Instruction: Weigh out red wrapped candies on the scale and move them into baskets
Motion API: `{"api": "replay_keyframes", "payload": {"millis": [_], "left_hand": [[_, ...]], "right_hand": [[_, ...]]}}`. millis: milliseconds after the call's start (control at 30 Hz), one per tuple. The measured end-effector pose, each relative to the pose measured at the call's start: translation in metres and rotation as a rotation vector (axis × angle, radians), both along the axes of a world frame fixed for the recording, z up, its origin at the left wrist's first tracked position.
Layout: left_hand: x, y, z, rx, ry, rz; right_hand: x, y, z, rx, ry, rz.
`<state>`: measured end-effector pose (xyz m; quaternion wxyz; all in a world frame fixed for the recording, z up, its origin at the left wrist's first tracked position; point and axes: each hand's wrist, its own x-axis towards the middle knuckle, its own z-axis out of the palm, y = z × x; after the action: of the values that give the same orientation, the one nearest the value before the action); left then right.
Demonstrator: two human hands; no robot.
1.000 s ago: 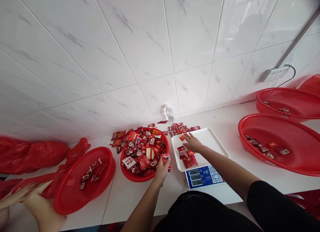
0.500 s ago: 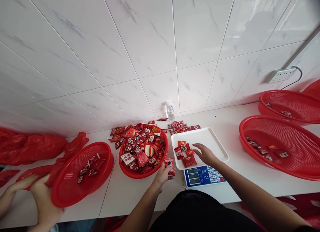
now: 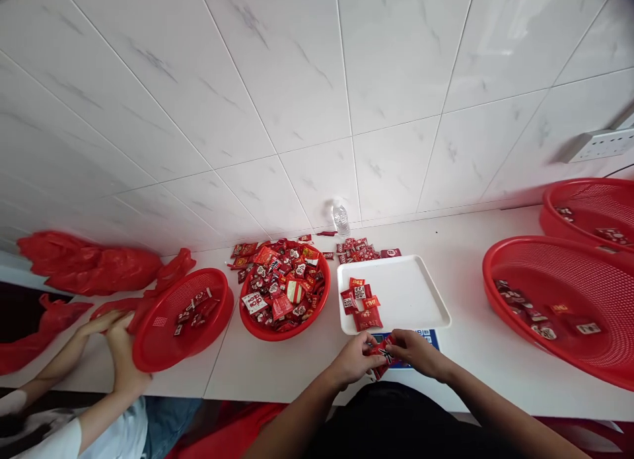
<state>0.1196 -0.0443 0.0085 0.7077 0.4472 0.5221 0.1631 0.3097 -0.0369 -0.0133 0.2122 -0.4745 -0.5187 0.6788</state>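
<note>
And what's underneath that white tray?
A scale's blue panel shows at the near edge of the white tray. The left hand, right hand and the red packet they hold cover much of that panel; the tray hides whatever else lies beneath.

Probably a snack workroom: weighing scale point(image 3: 399, 288), red baskets point(image 3: 559, 269) of wrapped packets point(image 3: 282, 306), white worktop point(image 3: 468, 333), tiled wall point(image 3: 396, 63).

The far wall's white, grey-veined rectangular tiles point(image 3: 396, 63) are smooth and glossy. The white, flat tabletop point(image 3: 460, 247) looks smooth, with a soft sheen. Near, the small red rectangular packet point(image 3: 387, 353) is shiny printed film. The white, shallow rectangular tray point(image 3: 411, 294) is smooth, low-gloss plastic. At left, the round red basket point(image 3: 157, 340) is perforated, faintly shiny plastic; at far left, the crumpled red bag point(image 3: 109, 267) is thin, glossy film. The clear cylindrical bottle point(image 3: 340, 216), small in view, is probably plastic.
</note>
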Motion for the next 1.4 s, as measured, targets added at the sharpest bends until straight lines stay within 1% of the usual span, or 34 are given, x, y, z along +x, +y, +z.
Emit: {"api": "replay_keyframes", "payload": {"millis": [167, 233, 300, 400, 567, 700, 833, 933, 1033, 1133, 1267, 1400], "left_hand": [[0.02, -0.011, 0.002, -0.041, -0.1, 0.151], [0.024, -0.02, 0.002, -0.072, -0.103, 0.227], [0.024, -0.029, 0.002, -0.105, -0.091, 0.278], [0.013, -0.034, 0.001, -0.072, -0.046, 0.326], [-0.02, -0.022, 0.004, 0.055, 0.055, 0.39], [-0.045, -0.013, 0.008, 0.086, 0.086, 0.356], [-0.066, -0.01, 0.006, 0.133, 0.073, 0.289], [-0.081, -0.007, 0.002, 0.145, 0.081, 0.244], [-0.096, -0.004, 0.001, 0.169, 0.1, 0.218], [-0.109, 0.0, 0.0, 0.176, 0.121, 0.197], [-0.118, 0.001, 0.001, 0.165, 0.113, 0.138], [-0.119, -0.004, 0.003, 0.095, -0.016, 0.012]], "right_hand": [[0.022, 0.0, -0.001, -0.21, 0.249, 0.059], [0.025, 0.0, -0.003, -0.264, 0.258, 0.072], [0.023, 0.001, -0.005, -0.283, 0.244, 0.101], [0.012, 0.003, -0.005, -0.269, 0.234, 0.088], [-0.011, 0.005, -0.003, -0.259, 0.221, -0.092], [-0.024, 0.01, -0.001, -0.267, 0.207, -0.23], [-0.036, 0.015, -0.001, -0.245, 0.237, -0.368], [-0.045, 0.014, -0.004, -0.266, 0.284, -0.429], [-0.054, 0.007, -0.006, -0.284, 0.293, -0.472], [-0.063, -0.004, -0.004, -0.283, 0.27, -0.467], [-0.079, -0.019, 0.002, -0.251, 0.241, -0.408], [-0.097, -0.033, 0.004, -0.236, 0.233, -0.379]]}}
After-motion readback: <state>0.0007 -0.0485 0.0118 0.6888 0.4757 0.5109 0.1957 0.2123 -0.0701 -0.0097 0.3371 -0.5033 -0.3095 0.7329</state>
